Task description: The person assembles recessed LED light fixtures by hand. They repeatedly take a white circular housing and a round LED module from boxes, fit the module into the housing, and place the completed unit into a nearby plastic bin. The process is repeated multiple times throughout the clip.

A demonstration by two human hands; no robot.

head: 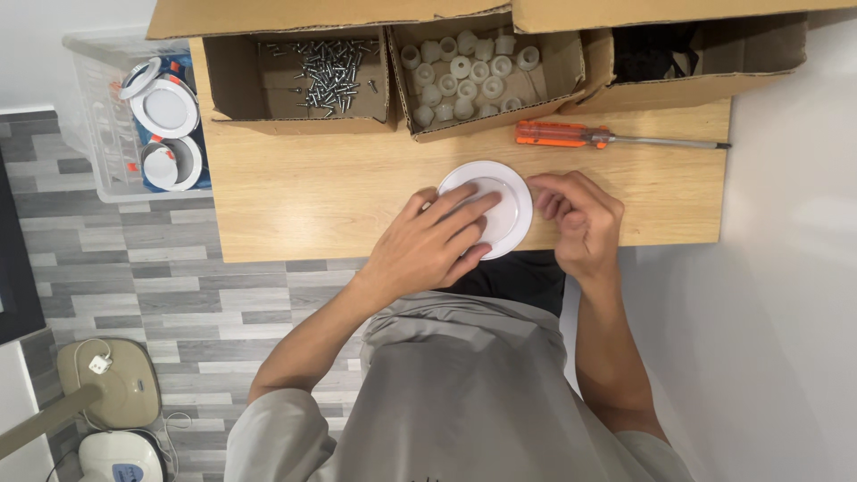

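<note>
A round white disc-shaped lamp fixture (494,186) lies near the front edge of the wooden table (312,196). My left hand (437,241) rests flat on top of it, fingers spread over its left and lower part. My right hand (576,214) is at the fixture's right rim with fingers curled; whether it pinches something small I cannot tell. An orange-handled screwdriver (571,135) lies just beyond the fixture, apart from both hands.
Three open cardboard boxes line the table's far side: one with screws (326,67), one with white plastic caps (464,76), one with dark items (656,49). A clear bin (103,134) holding round white fixtures (165,107) stands on the floor at left. A wall runs along the right.
</note>
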